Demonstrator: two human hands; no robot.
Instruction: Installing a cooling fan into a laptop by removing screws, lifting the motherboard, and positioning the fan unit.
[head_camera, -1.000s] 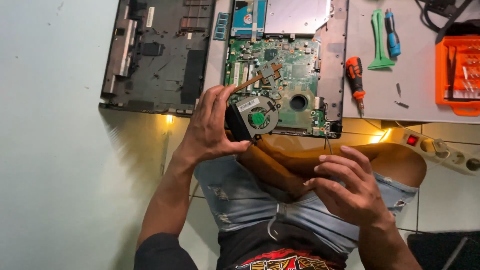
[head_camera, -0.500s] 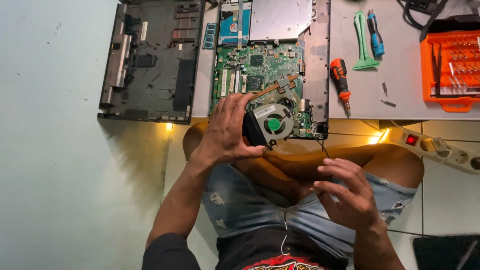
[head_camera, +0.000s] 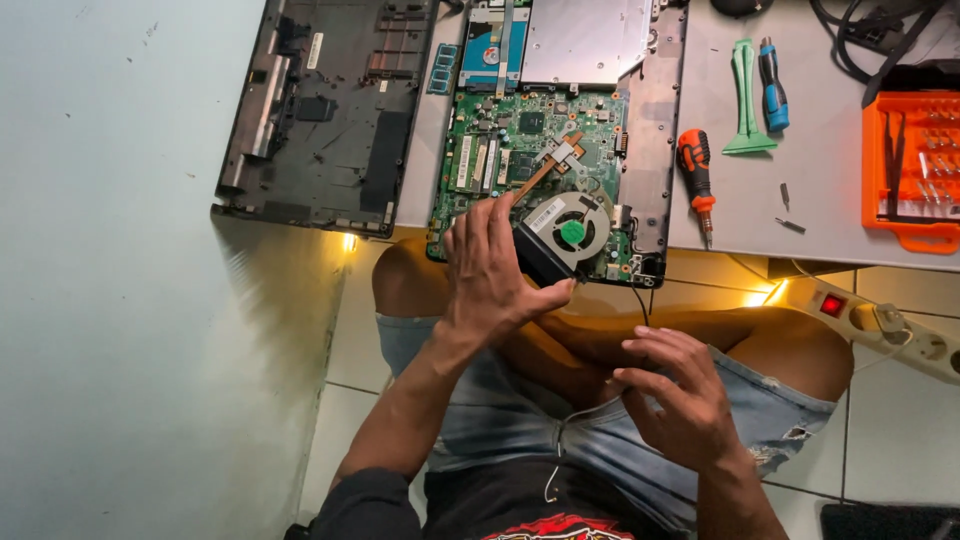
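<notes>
1. Cooling fan (head_camera: 570, 236): a round black housing with a green hub and a copper heat pipe (head_camera: 540, 172) running up and left from it. It sits at the lower right corner of the green circuit board (head_camera: 520, 140), just above centre frame, its near edge tipped up off the board.
2. Grey surface (head_camera: 820, 200) fills the upper right; on the upper left lies a black plastic laptop base cover (head_camera: 330, 110), ribbed and hollow.
3. Beside the board, a flat silver metal drive plate (head_camera: 585, 40) and a blue-labelled hard drive (head_camera: 490, 55) sit at the top centre.
4. An orange plastic bit case (head_camera: 915, 170) lies at the right edge, with a white power strip (head_camera: 890, 325) below it.
5. Left hand (head_camera: 490, 270): fingers spread over the board, thumb pressed under the fan's dark side, so the grip pinches the fan's edge.
6. Right hand (head_camera: 680, 400): over the lap at lower right, fingers curled loosely, nothing visibly held.
7. Small tools on the surface: an orange-handled screwdriver (head_camera: 695, 175), a green pry tool (head_camera: 745, 100), a blue-handled driver (head_camera: 772, 85).
</notes>
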